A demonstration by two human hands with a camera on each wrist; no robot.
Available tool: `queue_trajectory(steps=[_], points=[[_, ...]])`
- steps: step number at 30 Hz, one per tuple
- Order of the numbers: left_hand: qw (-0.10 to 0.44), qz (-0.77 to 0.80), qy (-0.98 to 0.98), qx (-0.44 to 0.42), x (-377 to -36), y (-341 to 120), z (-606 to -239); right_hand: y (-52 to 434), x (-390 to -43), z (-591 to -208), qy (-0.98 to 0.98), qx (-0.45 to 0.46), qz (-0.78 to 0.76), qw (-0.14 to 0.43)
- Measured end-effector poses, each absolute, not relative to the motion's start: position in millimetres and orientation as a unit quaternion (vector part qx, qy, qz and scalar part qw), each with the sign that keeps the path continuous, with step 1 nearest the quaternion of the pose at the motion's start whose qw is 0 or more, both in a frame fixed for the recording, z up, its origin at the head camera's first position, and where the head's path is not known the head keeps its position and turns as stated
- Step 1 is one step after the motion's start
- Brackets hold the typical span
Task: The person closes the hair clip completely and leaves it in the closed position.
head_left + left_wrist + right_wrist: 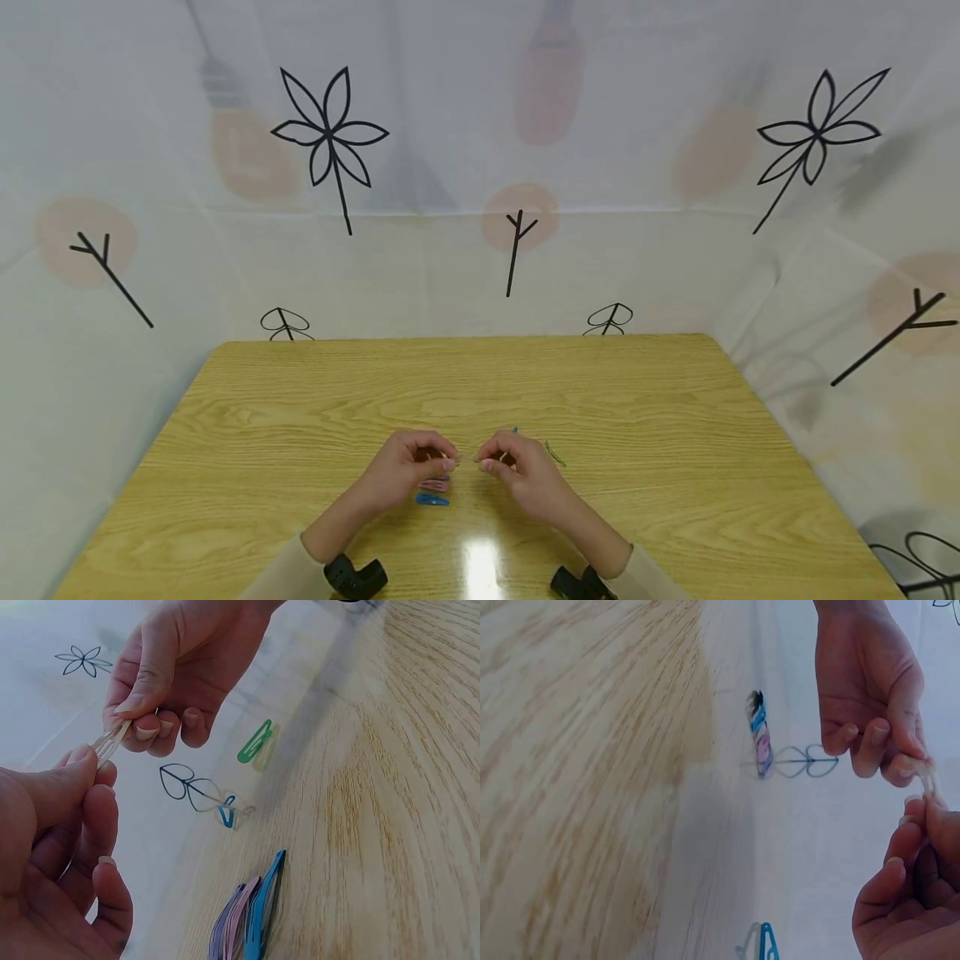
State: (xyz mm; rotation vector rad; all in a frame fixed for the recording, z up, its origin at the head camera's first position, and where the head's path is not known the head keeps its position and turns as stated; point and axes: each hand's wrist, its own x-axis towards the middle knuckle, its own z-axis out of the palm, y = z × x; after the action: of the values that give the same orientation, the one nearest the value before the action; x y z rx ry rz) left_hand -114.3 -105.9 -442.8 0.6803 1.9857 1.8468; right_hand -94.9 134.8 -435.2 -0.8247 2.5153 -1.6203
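Note:
A pale cream snap hair clip (pixel 112 742) is stretched between my two hands, raised above the table. My left hand (pixel 408 468) pinches one end between thumb and forefinger, its other fingers loosely curled. At the opposite end my right hand (pixel 528 477) grips the clip the same way. Fingertips cover both ends of it. Below the left hand a blue hair clip (pixel 432 500) lies beside a pink hair clip (pixel 433 486), and a purple hair clip (pixel 223 922) shows there in the left wrist view. Just past the right hand lies a green hair clip (pixel 555 454).
Another blue hair clip (pixel 227 812) lies near the green one, mostly hidden behind the right hand in the head view. The wooden table (pixel 300 400) reaches back to a white printed cloth (pixel 420 275), which also hangs along both sides.

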Motion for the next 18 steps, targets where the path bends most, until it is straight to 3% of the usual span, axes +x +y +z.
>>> queue_trajectory(steps=[18], points=[[0.176,0.658,0.694,0.235,-114.4,-106.3,-443.8,134.6,-95.0,-438.2,0.814,-0.248,-0.525,0.022]])
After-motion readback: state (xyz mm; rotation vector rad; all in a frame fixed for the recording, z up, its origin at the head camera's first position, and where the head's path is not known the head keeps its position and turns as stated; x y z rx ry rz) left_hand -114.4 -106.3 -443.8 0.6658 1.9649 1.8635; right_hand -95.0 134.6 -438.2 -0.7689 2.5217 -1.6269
